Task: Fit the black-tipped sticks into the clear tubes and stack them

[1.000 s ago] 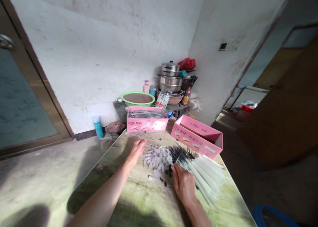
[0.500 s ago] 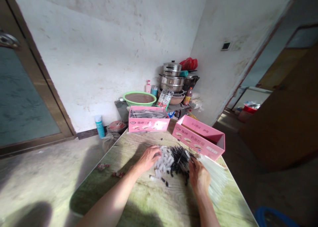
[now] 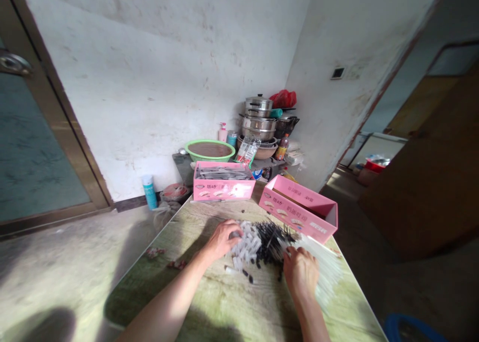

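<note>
My left hand (image 3: 226, 238) rests at the left edge of a heap of short white pen caps (image 3: 247, 246), fingers curled in; whatever is between them is too small to make out. To the right of the caps lies a heap of thin black pen refills (image 3: 270, 238), tips pointing away. My right hand (image 3: 301, 271) is closed beside the refills, knuckles up, with its fingertips partly hidden. A pale piece shows near those fingertips. Clear pen barrels (image 3: 326, 268) lie in a spread bundle under and right of that hand. Small black plugs (image 3: 250, 278) lie loose in front.
A pink box (image 3: 223, 189) full of thin grey-white sticks stands at the table's far edge. Another pink box (image 3: 299, 211) stands to its right. Behind are a green basin (image 3: 209, 158), stacked steel pots (image 3: 259, 125) and a drink bottle (image 3: 282, 147). The wooden-patterned table (image 3: 224, 307) narrows toward the back.
My right hand has turned knuckles-up and lowered toward the barrels; the dark refills and white piece seen at its fingertips no longer show there. My left hand has barely moved.
</note>
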